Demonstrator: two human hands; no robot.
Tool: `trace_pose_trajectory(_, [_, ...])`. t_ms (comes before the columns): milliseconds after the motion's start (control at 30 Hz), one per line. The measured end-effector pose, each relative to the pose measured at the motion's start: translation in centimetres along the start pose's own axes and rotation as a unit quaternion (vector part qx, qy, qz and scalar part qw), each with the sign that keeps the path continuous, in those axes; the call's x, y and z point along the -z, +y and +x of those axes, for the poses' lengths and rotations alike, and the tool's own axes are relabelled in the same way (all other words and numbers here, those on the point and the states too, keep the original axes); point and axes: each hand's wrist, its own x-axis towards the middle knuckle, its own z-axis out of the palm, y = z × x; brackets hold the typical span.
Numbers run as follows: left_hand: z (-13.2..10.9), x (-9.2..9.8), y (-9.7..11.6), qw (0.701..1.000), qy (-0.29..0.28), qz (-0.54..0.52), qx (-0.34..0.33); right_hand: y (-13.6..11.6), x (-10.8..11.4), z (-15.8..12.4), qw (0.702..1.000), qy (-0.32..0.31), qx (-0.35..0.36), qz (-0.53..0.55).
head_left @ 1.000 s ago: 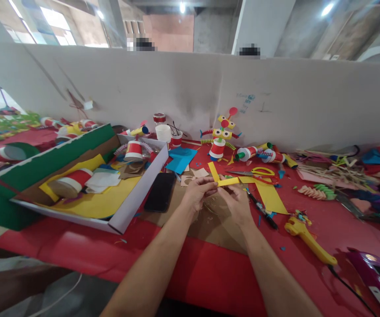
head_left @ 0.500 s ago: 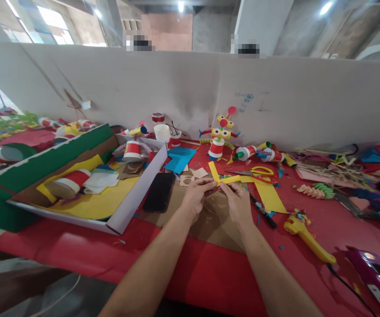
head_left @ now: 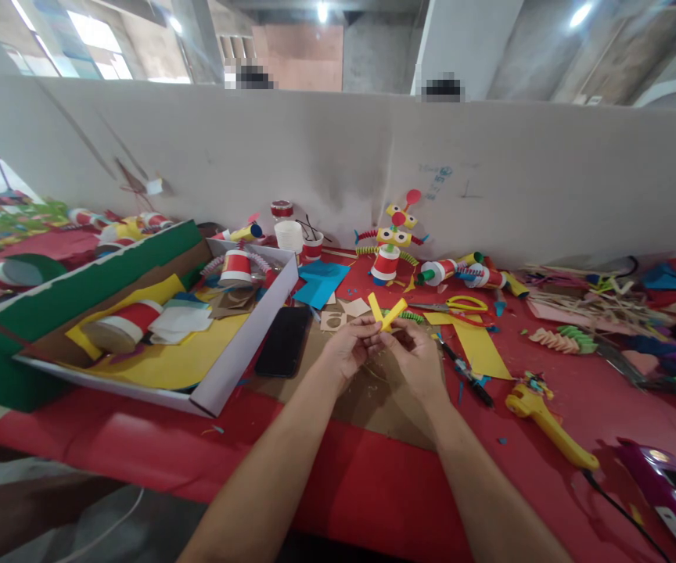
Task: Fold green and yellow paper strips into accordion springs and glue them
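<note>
Both hands meet over a brown cardboard sheet, pinching yellow paper strips whose two free ends stick up in a V. My left hand grips the strips from the left, fingers closed at the point where they join. From the right, my right hand presses the same join between thumb and fingers. Whether it is one folded strip or two is hidden by the fingertips. Just beyond stand paper-cup figures with round eyes and pleated arms.
Scissors, a yellow paper sheet, a black pen and a yellow glue gun lie to the right. To the left are a black phone and an open box holding paper and cups. A white partition stands behind.
The right strip end has swung from lying nearly flat to the right to pointing up, narrowing the angle into a V. My right hand has shifted slightly left and turned with it.
</note>
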Motion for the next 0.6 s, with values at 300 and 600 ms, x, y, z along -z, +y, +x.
trace_pose_trajectory(300, [-0.75, 0.01, 0.24, 0.997, -0.066, 0.008, 0.027, -0.17, 0.55, 0.32, 0.996, -0.008, 0.076, -0.047])
trace_pose_trajectory(600, [-0.54, -0.31, -0.28, 0.998, 0.002, 0.036, -0.052, -0.31, 0.14, -0.04, 0.998, -0.054, 0.015, 0.02])
